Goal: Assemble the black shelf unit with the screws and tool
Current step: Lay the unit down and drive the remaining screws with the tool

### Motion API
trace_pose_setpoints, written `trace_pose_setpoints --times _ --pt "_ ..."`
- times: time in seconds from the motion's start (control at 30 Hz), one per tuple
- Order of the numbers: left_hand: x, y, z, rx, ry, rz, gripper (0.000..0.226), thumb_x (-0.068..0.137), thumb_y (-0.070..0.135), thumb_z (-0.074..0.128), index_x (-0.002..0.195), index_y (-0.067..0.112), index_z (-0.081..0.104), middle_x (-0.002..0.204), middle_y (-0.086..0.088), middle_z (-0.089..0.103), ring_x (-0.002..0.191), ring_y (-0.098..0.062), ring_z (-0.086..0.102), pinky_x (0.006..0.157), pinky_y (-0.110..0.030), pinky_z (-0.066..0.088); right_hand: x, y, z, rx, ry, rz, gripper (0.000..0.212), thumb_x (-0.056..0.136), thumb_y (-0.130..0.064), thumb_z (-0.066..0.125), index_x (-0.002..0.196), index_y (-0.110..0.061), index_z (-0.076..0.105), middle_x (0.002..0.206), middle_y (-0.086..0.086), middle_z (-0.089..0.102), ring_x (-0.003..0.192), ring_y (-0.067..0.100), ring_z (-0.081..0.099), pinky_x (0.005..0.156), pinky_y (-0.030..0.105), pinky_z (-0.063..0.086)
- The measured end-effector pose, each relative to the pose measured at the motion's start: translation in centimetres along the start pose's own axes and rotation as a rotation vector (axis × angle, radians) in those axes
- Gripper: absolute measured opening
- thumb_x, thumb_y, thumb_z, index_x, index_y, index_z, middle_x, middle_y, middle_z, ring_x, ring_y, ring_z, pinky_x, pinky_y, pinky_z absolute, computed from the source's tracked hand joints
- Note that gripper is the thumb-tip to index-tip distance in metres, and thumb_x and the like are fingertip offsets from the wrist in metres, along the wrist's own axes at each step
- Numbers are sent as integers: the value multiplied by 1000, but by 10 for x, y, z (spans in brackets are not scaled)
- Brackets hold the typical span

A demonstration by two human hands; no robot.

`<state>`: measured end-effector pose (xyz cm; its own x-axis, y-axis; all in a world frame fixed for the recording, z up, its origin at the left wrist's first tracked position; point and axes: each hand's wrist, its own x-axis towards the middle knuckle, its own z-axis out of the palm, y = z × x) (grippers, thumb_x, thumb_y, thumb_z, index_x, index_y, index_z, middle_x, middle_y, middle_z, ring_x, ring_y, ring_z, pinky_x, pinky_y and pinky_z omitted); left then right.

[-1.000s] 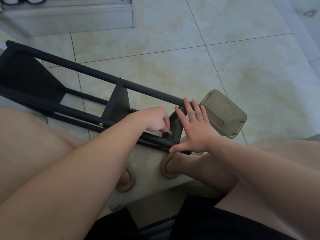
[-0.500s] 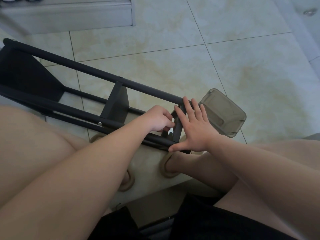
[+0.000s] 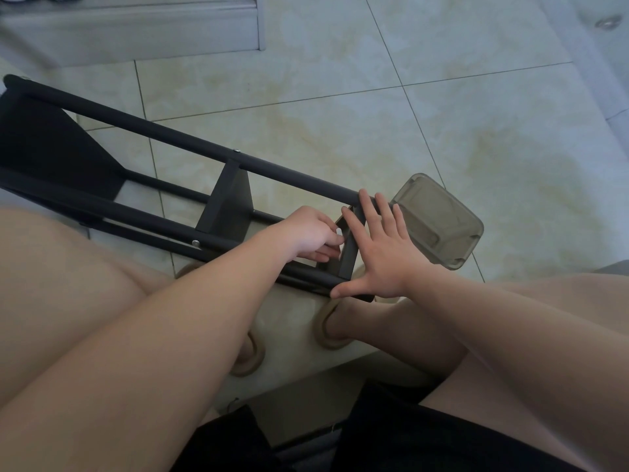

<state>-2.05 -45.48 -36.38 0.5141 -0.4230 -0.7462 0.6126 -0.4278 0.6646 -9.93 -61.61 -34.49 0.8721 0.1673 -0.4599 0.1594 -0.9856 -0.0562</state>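
Shelf: the black shelf unit [image 3: 224,206] lies on its side on the floor [image 3: 442,97], just in front of the person's knees, its long rails running from upper left to the hands.
Fitted so far: a middle panel sits between the rails, with a screw head [image 3: 195,243] showing on the near rail and another on the far rail.
End panel: the end panel [image 3: 350,253] stands between the rail ends, right under both hands.
Left hand: the left hand [image 3: 309,233] reaches inside the frame, fingers curled together, tips pinching a small pale part [image 3: 337,229] at the panel's inner face; screw or tool, too small to tell.
Right hand: the right hand [image 3: 384,253] lies flat on the panel's outer face, fingers straight and spread, thumb out along the near rail.
Step in hand: probably fixing the end panel to the rails, the right hand bracing while the left works the fastener.
Next move: likely calls for steady pressure from the right so the holes stay lined up, and small turns from the left.
Nearby: a smoky clear box [image 3: 439,223] lies tilted just beside the right hand; whether it holds screws cannot be seen.
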Motion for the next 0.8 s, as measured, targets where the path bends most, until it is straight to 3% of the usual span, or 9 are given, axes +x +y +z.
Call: trace_pose_setpoints --times 0.2,0.6,0.8 --pt "-1 1 0 58 -38 -17 14 94 7 66 107 7 61 88 -14 76 74 -17 76 60 -25 60 1 0 0 -1 2 -1 146 48 -108 26 161 -22 -9 162 10 -35 149 36 -32 118 51 -20" --pt "-1 2 -1 76 -79 -23 8 95 5 65 97 11 60 73 -7 76 73 -18 76 61 -26 60 0 0 0 -6 -2 -1 145 49 -107 27 160 -22 -11 162 12 -34 149 37 -31 119 52 -18" --pt "-4 3 2 11 -64 -31 12 94 1 64 99 12 61 79 -9 75 67 -15 75 56 -25 59 0 -1 0 2 3 -2 146 47 -107 24 161 -21 -9 162 12 -33 149 37 -30 118 51 -19"
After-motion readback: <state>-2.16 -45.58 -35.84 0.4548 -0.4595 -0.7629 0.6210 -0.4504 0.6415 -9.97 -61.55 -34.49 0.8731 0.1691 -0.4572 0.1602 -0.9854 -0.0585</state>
